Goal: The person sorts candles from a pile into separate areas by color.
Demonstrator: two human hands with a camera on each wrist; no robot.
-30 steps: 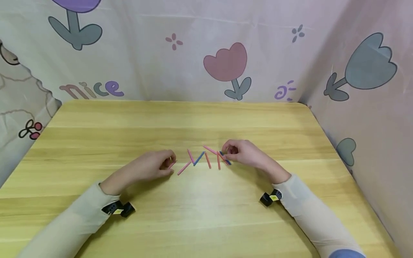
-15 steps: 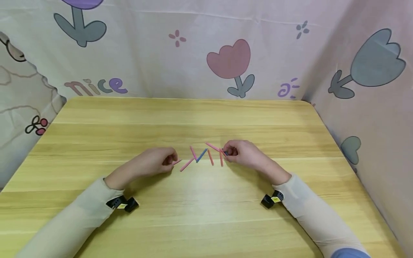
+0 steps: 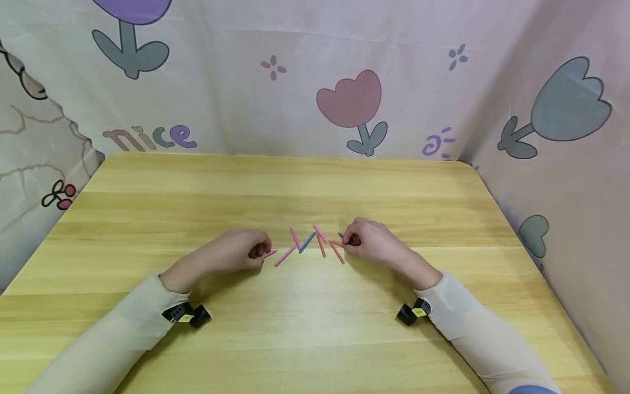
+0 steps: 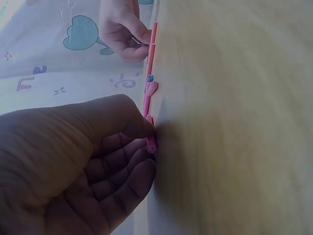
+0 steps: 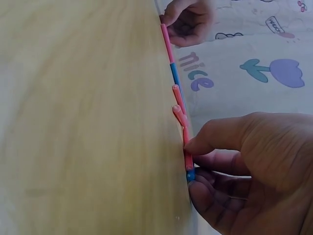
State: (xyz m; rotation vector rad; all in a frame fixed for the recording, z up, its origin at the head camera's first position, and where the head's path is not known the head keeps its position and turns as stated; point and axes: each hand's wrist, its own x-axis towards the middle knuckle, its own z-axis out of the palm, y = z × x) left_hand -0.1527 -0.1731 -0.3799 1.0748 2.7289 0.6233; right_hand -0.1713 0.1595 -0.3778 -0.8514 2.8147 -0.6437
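My left hand (image 3: 233,251) pinches a short pink stick (image 3: 269,254) at the left end of a zigzag row of thin sticks. In the left wrist view that pink stick (image 4: 151,139) lies between thumb and fingers, close to the wood. At the row's right end, my right hand (image 3: 376,241) has thumb and fingertips on an orange stick (image 5: 189,155). A blue stick (image 5: 190,175) shows its end beside those fingers; the rest is partly hidden by the hand. Between the hands lie a blue stick (image 3: 307,242), pink sticks (image 3: 285,256) and orange sticks (image 3: 321,246).
The sticks lie on a light wooden table (image 3: 295,339). A printed curtain (image 3: 236,82) stands behind its far edge and along both sides. Small black cameras are strapped at the left cuff (image 3: 187,314) and right cuff (image 3: 414,311).
Near my right hand, the pink and orange sticks have turned: the pink one is steeper, one orange slants, another lies flatter under the fingertips. The left hand's pink stick has tilted slightly.
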